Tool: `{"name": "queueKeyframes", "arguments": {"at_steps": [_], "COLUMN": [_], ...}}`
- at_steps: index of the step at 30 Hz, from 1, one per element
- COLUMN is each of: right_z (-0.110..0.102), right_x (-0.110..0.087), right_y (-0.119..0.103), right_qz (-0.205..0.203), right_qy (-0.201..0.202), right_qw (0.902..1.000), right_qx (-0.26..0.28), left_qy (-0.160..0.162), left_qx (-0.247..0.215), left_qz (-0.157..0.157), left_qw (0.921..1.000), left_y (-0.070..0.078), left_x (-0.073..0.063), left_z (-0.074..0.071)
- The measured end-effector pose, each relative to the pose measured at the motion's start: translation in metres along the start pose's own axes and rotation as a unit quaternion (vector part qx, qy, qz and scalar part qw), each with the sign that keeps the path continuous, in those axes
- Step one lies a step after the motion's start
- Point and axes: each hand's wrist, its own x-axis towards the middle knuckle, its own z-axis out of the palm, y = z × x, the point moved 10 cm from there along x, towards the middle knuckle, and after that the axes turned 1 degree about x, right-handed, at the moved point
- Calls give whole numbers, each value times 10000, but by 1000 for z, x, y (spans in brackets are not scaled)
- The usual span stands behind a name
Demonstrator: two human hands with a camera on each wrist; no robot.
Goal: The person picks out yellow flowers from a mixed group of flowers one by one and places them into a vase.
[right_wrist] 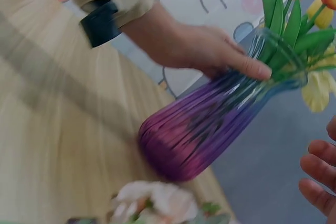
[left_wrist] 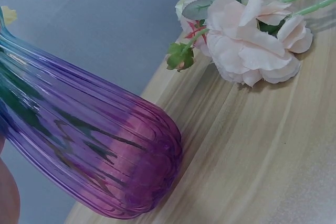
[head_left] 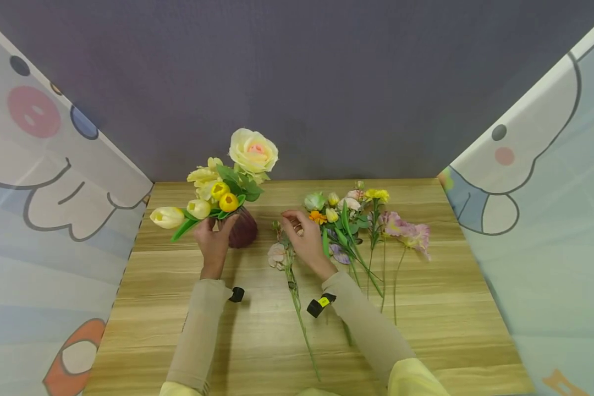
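My left hand [head_left: 214, 245] grips the neck of a ribbed glass vase [right_wrist: 194, 129], blue at the rim and purple-pink at the base. Cream and yellow tulips [head_left: 198, 208], a large pale yellow rose [head_left: 254, 151] and a ruffled yellow flower [head_left: 204, 177] stand in it. Dark stems show through the glass in the left wrist view. To the right of the vase, my right hand [head_left: 303, 240] hovers over the table with loosely bent fingers and nothing between them. Close below it lies a pale pink flower stem [head_left: 297, 308], its bloom [left_wrist: 252, 40] large in the left wrist view.
On the wooden table [head_left: 168, 308], several more stems lie to the right: an orange flower [head_left: 318, 217], a yellow carnation [head_left: 377, 195], lilac-pink flowers [head_left: 407, 231] and green tulip leaves. A grey wall [head_left: 297, 88] closes the back; cartoon-printed panels [head_left: 539, 220] flank both sides.
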Motion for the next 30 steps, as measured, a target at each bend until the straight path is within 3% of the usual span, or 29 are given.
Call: {"name": "queueKeyframes", "arguments": {"at_steps": [8, 13, 21, 30], "right_z": [-15, -28, -59, -86], "right_x": [-29, -43, -64, -84], "right_y": [32, 46, 59, 86], "right_qz": [63, 178, -165, 354], "right_qy": [123, 268, 818, 849], "right_qw": [9998, 9982, 9885, 9857], "right_qx": [-141, -513, -1264, -1412], "left_qy": [-8, -37, -82, -111], "left_qx": [28, 5, -82, -253], "left_qz": [77, 77, 129, 116], "left_qw": [10000, 10000, 9998, 9996], "left_y": [0, 0, -1, -3], "left_x": [0, 0, 1, 1], "left_z": [1, 2, 1, 2]}}
